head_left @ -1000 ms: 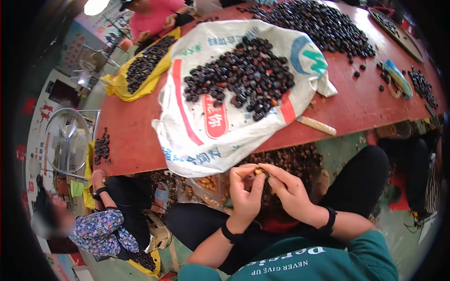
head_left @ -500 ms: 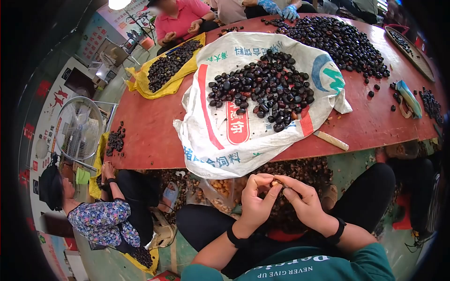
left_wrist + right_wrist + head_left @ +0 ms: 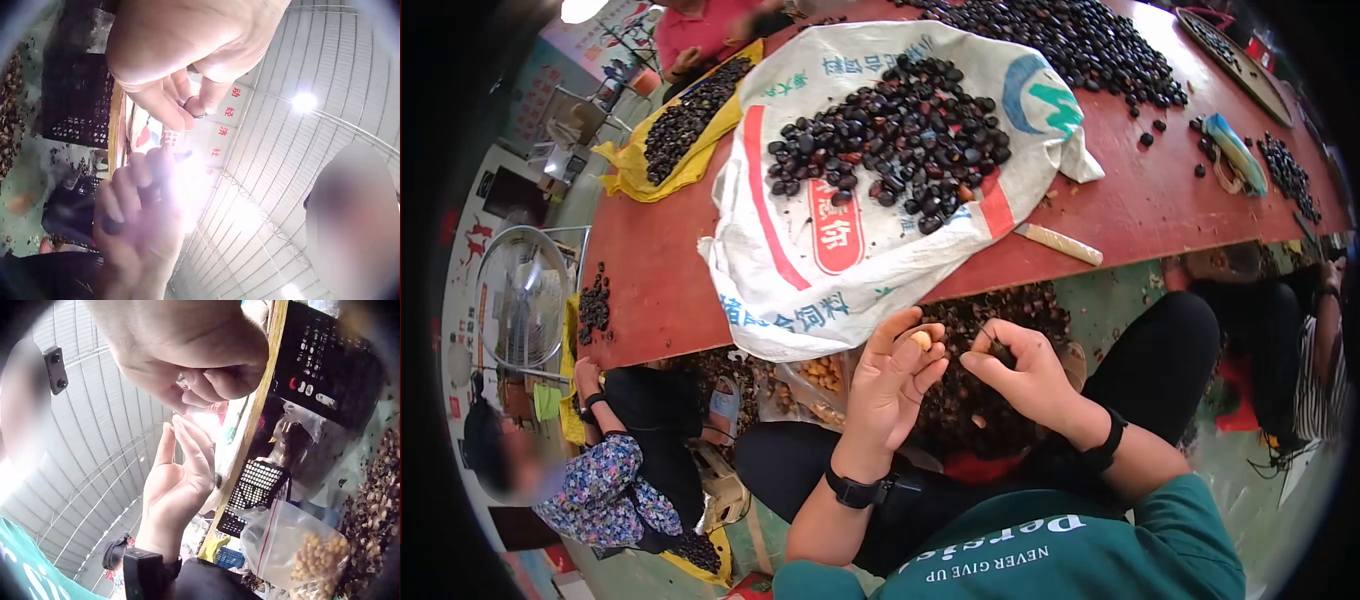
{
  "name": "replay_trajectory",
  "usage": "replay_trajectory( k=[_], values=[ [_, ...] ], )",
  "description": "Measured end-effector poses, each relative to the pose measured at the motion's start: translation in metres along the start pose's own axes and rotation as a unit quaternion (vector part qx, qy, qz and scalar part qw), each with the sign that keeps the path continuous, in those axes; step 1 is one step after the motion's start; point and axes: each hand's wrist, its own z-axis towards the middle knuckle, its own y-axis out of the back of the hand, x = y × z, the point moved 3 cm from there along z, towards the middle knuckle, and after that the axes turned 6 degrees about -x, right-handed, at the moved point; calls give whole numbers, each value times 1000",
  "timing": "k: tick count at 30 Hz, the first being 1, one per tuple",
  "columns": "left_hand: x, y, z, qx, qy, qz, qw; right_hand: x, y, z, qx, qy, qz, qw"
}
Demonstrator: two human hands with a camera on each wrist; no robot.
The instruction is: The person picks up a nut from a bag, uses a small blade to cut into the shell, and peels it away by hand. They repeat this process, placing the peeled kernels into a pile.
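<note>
My left hand (image 3: pixel 885 390) pinches a pale yellow nut kernel (image 3: pixel 922 340) between thumb and fingers, palm turned upward. Just to its right, my right hand (image 3: pixel 1032 378) curls around a dark nut (image 3: pixel 1003 354), its thumb and forefinger pointing toward the left hand. The left wrist view shows the dark nut (image 3: pixel 112 226) tucked under the right hand's fingers and a thin dark curved piece (image 3: pixel 182 155) by its fingertips. A white sack (image 3: pixel 800 240) on the red table bears a heap of glossy black nuts (image 3: pixel 900 140).
Shell scraps (image 3: pixel 960 385) cover the floor below my hands. A clear bag of yellow kernels (image 3: pixel 319 556) stands under the table edge. A wooden handle (image 3: pixel 1060 243) lies beside the sack. Other people sit around the red table (image 3: pixel 650 300), one in a floral shirt (image 3: pixel 605 490) at left.
My hands, earlier together around one nut with its pale kernel showing, have moved apart. The kernel stays with my left hand, which has turned palm up. The head view has shifted.
</note>
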Motion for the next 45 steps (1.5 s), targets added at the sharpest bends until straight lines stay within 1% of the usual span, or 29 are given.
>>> replay_trajectory(
  k=[2,3,4,7,8,11,14,17,21,23,26,29,32,35,38,39,40,41,42,43,45],
  values=[
    [4,6,1,13,16,-11,1000,4,-4,1,-83,149,14,985],
    [6,8,1,19,23,-16,999,9,-4,0,-124,223,19,967],
    [7,8,3,27,19,-16,999,15,0,-3,-117,254,-24,960],
    [10,5,2,-17,6,17,1000,19,-1,-9,-101,197,-5,975],
    [11,2,2,-23,-8,42,999,16,-3,-8,-101,212,-14,972],
    [12,0,4,-18,-14,53,998,9,-9,-6,-118,261,18,958],
    [15,6,3,-7,-21,54,998,9,-11,-7,-97,230,17,968],
    [17,0,2,-29,-28,50,998,10,-11,-8,-100,223,0,970],
    [16,-1,1,-26,-91,132,987,9,-12,-7,-81,207,28,975],
    [15,-1,0,-34,-118,179,976,6,-14,-7,-74,200,68,975],
    [9,4,-1,-32,-152,279,948,9,-13,-7,-57,179,108,976],
    [5,-1,-5,-32,-184,349,918,6,-15,-9,-70,182,101,976],
    [4,-4,-8,-42,-208,372,904,5,-19,-10,-87,189,91,974],
    [6,-4,-9,-46,-251,386,887,6,-21,-10,-89,192,86,974],
    [9,1,-9,-38,-277,399,873,-1,-23,-9,-96,173,83,977],
    [12,-4,-15,-13,-295,450,843,-6,-20,1,-151,184,128,963],
    [14,-12,-21,5,-301,455,838,-5,-5,9,-148,107,138,973],
    [16,-20,-26,26,-305,458,834,-2,2,9,-136,109,137,975],
    [16,-18,-23,-2,-259,436,862,1,8,9,-125,110,136,977],
    [11,-13,-18,-19,-231,418,878,4,14,8,-114,112,135,978],
    [1,-8,-13,-26,-195,374,906,13,3,-2,-32,138,107,984]
  ],
)
